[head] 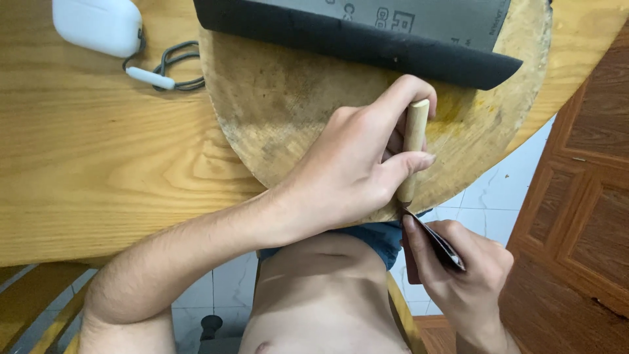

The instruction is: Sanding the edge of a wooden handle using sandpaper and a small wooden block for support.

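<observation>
My left hand (pixel 357 167) grips a short light wooden dowel (pixel 415 134), holding it upright against the near edge of a round wooden board (pixel 288 92). Its lower end meets a dark folded sheet, like sandpaper (pixel 440 244), pinched in my right hand (pixel 465 275) just below the table edge. The thumb of my right hand lies along the sheet.
A dark grey sheet with a thick black edge (pixel 367 39) lies across the far side of the round board. A white case (pixel 98 25) with a grey cable (pixel 167 69) sits at the far left of the wooden table (pixel 98 164). A wooden door (pixel 583 216) stands to the right.
</observation>
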